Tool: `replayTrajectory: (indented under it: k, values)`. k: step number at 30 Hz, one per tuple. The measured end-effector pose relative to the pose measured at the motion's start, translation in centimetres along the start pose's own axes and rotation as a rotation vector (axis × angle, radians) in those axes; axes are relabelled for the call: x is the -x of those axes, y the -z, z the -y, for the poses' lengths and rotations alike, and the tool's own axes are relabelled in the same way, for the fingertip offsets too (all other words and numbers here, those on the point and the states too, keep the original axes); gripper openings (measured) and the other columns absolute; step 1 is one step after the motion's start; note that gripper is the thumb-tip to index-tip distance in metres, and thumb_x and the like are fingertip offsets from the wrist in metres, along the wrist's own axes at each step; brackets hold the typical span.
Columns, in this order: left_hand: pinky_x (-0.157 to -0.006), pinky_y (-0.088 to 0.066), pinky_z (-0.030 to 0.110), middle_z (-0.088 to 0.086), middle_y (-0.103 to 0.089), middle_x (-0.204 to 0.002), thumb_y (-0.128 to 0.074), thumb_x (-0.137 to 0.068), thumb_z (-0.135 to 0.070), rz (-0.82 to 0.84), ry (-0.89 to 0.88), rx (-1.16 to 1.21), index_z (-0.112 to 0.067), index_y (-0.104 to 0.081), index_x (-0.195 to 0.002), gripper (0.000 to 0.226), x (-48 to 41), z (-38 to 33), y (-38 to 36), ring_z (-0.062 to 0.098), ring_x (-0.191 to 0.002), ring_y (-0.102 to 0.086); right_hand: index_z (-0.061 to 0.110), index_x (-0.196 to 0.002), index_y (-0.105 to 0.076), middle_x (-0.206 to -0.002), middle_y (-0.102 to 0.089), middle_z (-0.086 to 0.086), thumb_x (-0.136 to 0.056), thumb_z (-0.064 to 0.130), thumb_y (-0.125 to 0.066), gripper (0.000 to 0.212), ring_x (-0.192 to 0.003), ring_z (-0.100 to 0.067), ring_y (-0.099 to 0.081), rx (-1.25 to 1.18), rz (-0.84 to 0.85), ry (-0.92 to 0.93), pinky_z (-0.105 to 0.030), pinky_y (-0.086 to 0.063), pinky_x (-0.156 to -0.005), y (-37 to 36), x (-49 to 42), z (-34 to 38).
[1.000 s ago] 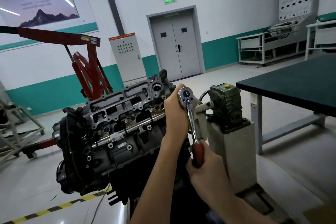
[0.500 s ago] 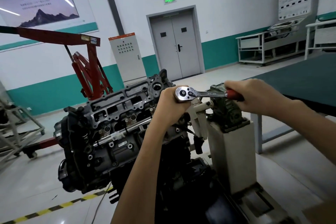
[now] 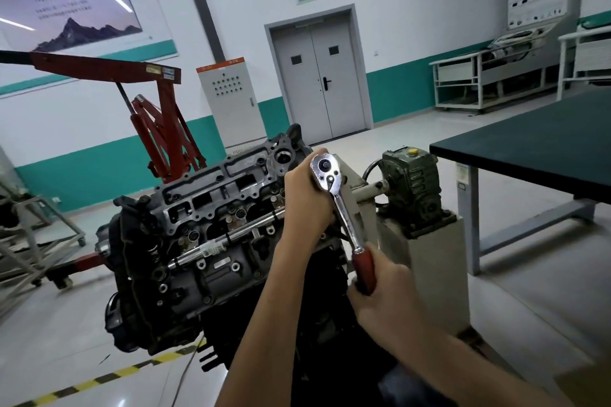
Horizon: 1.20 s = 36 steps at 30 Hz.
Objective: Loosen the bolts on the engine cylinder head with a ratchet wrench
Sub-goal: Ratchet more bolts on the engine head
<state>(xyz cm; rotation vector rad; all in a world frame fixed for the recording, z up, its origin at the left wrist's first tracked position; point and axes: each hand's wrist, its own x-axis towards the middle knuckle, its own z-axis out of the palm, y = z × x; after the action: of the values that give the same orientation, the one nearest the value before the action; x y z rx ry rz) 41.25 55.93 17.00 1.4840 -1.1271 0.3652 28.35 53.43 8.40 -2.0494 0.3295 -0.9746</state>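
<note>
The engine [image 3: 185,274] sits tilted on a stand, its grey cylinder head [image 3: 218,195] facing me with several bolts and openings. A chrome ratchet wrench [image 3: 340,205] with a red handle stands at the head's right end, its round head up and its handle pointing down and to the right. My left hand [image 3: 307,201] wraps around the ratchet's head from the left and hides the socket and the bolt under it. My right hand [image 3: 383,294] grips the red handle low at centre right.
A grey-green gearbox [image 3: 413,185] on a white pedestal [image 3: 433,274] stands right beside the wrench. A dark-topped workbench [image 3: 535,145] fills the right side. A red engine hoist [image 3: 158,116] stands behind the engine at left. Yellow-black floor tape [image 3: 99,380] runs below.
My right hand has swung the wrench handle from pointing right, level, back down toward me. My left hand has stayed on the ratchet's head.
</note>
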Motion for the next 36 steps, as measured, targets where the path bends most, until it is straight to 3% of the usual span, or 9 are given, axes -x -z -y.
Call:
replayTrajectory:
  k: [3, 6, 12, 16, 19, 25, 29, 33, 36]
  values:
    - [-0.048, -0.031, 0.014, -0.013, -0.046, -0.05, -0.055, -0.074, 0.016, 0.066, 0.02, -0.032, -0.024, -0.046, -0.058, 0.044, -0.3, -0.5, 0.6, 0.002, -0.049, -0.037, 0.027, -0.088, -0.051, -0.06, -0.055, 0.001, -0.076, 0.006, -0.064, 0.028, -0.049, -0.011, -0.053, 0.245, 0.14, 0.066, -0.024, -0.046, -0.048, 4.0, -2.0, -1.9]
    - [-0.048, -0.031, 0.016, -0.009, -0.048, -0.052, -0.057, -0.075, 0.014, 0.11, 0.026, -0.023, -0.014, -0.051, -0.058, 0.033, -0.3, -0.9, 0.7, 0.003, -0.049, -0.036, 0.018, -0.104, -0.054, -0.071, -0.06, -0.003, -0.077, 0.007, -0.065, 0.031, -0.055, -0.009, -0.055, 0.53, 0.185, 0.216, -0.011, -0.038, -0.051, 8.9, -5.8, -2.7]
    - [-0.052, -0.036, 0.016, -0.004, -0.054, -0.06, -0.066, -0.081, 0.003, 0.218, 0.044, -0.03, -0.009, -0.061, -0.069, 0.018, -0.7, -1.3, 1.7, 0.007, -0.053, -0.042, 0.009, -0.09, -0.055, -0.065, -0.057, -0.004, -0.067, 0.001, -0.068, 0.027, -0.053, -0.02, -0.045, 0.819, 0.089, 0.437, -0.025, -0.031, -0.056, 12.8, -11.6, -0.6]
    - [-0.053, -0.037, 0.018, -0.003, -0.054, -0.06, -0.067, -0.076, 0.007, 0.106, -0.01, 0.014, -0.011, -0.058, -0.069, 0.021, -0.1, -0.9, 1.0, 0.005, -0.056, -0.043, 0.015, -0.097, -0.054, -0.065, -0.05, 0.007, -0.074, 0.004, -0.066, 0.029, -0.053, -0.004, -0.051, 0.594, 0.111, 0.271, -0.01, -0.033, -0.052, 9.8, -7.5, -2.4]
    - [-0.051, -0.03, 0.015, -0.008, -0.046, -0.056, -0.062, -0.075, 0.009, -0.019, -0.079, -0.009, -0.018, -0.048, -0.067, 0.031, 0.3, -0.9, -0.3, 0.005, -0.053, -0.038, 0.024, -0.089, -0.053, -0.062, -0.052, 0.006, -0.074, 0.007, -0.065, 0.026, -0.05, -0.006, -0.052, 0.296, 0.063, 0.075, -0.019, -0.044, -0.049, 5.1, -2.5, -2.1]
    - [-0.051, -0.029, 0.013, -0.015, -0.044, -0.055, -0.059, -0.078, 0.007, -0.002, -0.087, 0.058, -0.03, -0.042, -0.064, 0.043, 0.6, -0.5, -0.1, 0.0, -0.052, -0.035, 0.025, -0.072, -0.049, -0.048, -0.049, 0.005, -0.069, 0.002, -0.062, 0.027, -0.042, -0.004, -0.048, -0.151, -0.05, -0.078, -0.006, -0.032, -0.04, -2.3, 1.2, 0.7]
    - [-0.051, -0.031, 0.018, -0.014, -0.046, -0.054, -0.054, -0.073, 0.012, 0.056, -0.034, 0.011, -0.027, -0.042, -0.06, 0.042, 0.2, -0.7, 0.2, 0.001, -0.051, -0.037, 0.017, -0.093, -0.059, -0.053, -0.054, 0.002, -0.07, 0.0, -0.066, 0.029, -0.048, -0.008, -0.053, 0.105, 0.051, 0.015, -0.011, -0.041, -0.046, 2.0, -0.5, -1.6]
    - [-0.049, -0.031, 0.016, -0.008, -0.047, -0.053, -0.059, -0.073, 0.014, 0.083, 0.001, 0.0, -0.01, -0.047, -0.058, 0.03, 0.2, -0.8, 0.3, 0.004, -0.05, -0.036, 0.014, -0.103, -0.057, -0.064, -0.055, 0.005, -0.074, 0.008, -0.069, 0.032, -0.049, 0.002, -0.047, 0.571, 0.152, 0.234, -0.009, -0.034, -0.048, 9.2, -5.6, -2.7]
    - [-0.052, -0.034, 0.024, 0.017, -0.05, -0.06, -0.067, -0.077, 0.006, 0.126, 0.009, 0.017, 0.002, -0.053, -0.066, 0.019, 0.0, -1.2, 0.7, 0.009, -0.054, -0.037, 0.009, -0.1, -0.059, -0.07, -0.063, -0.011, -0.068, 0.007, -0.071, 0.034, -0.055, -0.028, -0.058, 0.816, 0.081, 0.363, -0.032, -0.048, -0.054, 12.4, -9.9, -1.4]
